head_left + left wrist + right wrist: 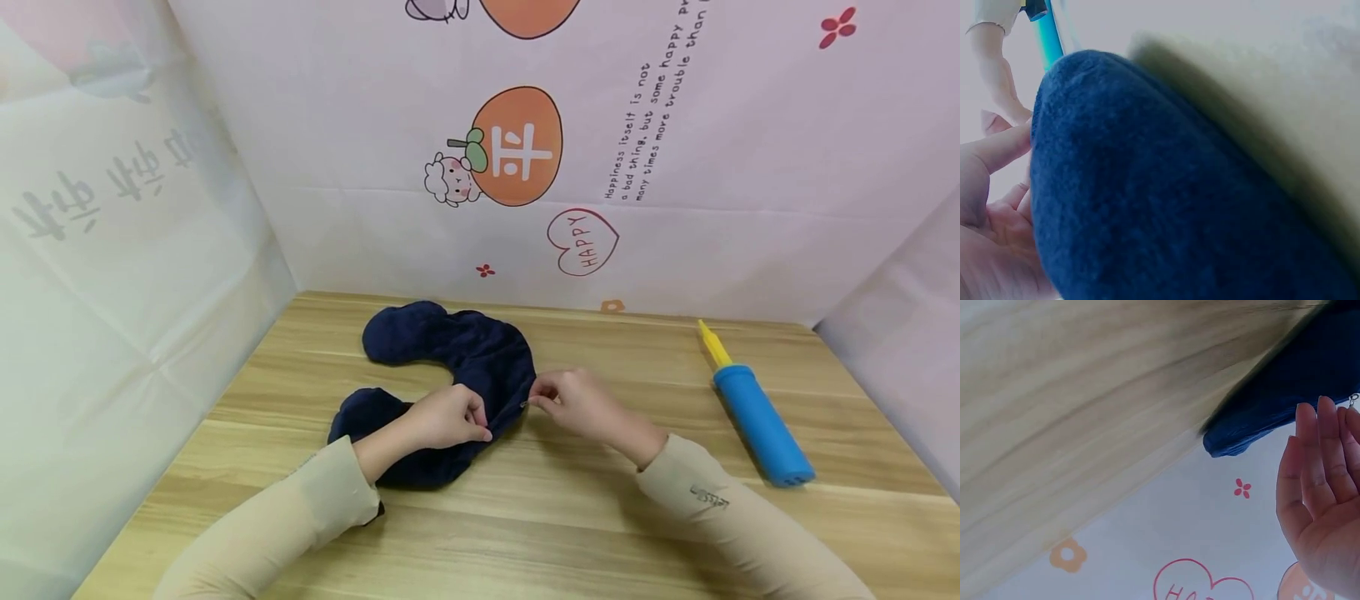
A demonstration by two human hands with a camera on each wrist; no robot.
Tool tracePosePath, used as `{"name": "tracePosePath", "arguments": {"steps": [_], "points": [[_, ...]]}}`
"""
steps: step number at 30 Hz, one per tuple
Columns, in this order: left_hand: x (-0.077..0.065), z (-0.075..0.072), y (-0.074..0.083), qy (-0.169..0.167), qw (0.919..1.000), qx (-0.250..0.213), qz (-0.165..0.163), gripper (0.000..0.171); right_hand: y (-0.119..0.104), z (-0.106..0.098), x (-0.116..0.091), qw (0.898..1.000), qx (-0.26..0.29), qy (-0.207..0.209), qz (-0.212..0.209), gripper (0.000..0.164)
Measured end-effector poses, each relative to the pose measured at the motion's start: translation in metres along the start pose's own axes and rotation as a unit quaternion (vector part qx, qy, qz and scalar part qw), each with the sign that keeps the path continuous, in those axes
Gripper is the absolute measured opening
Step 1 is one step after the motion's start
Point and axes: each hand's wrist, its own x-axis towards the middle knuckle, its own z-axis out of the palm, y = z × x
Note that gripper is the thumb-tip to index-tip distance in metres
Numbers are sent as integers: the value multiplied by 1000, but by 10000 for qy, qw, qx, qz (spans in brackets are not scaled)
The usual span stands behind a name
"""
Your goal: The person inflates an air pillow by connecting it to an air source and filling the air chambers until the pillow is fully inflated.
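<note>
A navy blue U-shaped neck pillow [491, 358] with a plush surface lies rather flat and wrinkled on the wooden table, its opening to the left. My left hand [450, 417] reaches over its near arm and pinches the fabric by the outer curve. At the right side of that curve, my right hand [577, 404] pinches a small metal zipper pull [1354, 399], with thumb and forefinger together. The pillow [1147, 187] fills most of the left wrist view and covers my left fingertips there.
To the right lies a blue hand pump [761, 425] with a yellow nozzle [714, 343] aimed at the back. Printed white cloth [360, 217] walls off the rear and both sides of the wooden table [570, 525]. A small dark tip [375, 513] shows beside my left cuff.
</note>
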Motion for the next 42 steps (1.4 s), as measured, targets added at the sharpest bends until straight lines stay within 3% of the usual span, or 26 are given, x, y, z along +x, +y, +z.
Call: {"name": "tracePosePath", "arguments": {"steps": [14, 30, 37, 42], "points": [[-3, 0, 2, -252, 9994, 194, 105, 19, 20, -1, -1, 9934, 761, -300, 801, 7], [-7, -1, 5, -638, 9948, 548, 567, 27, 30, -5, 5, 9913, 578, -403, 1116, 8], [-2, -1, 11, -950, 9910, 781, 530, 31, 35, -5, 5, 9913, 530, -423, 1127, 9], [8, -5, 18, -1086, 9884, 974, 423, 24, 36, -7, 5, 9913, 482, -365, 1168, 8]]}}
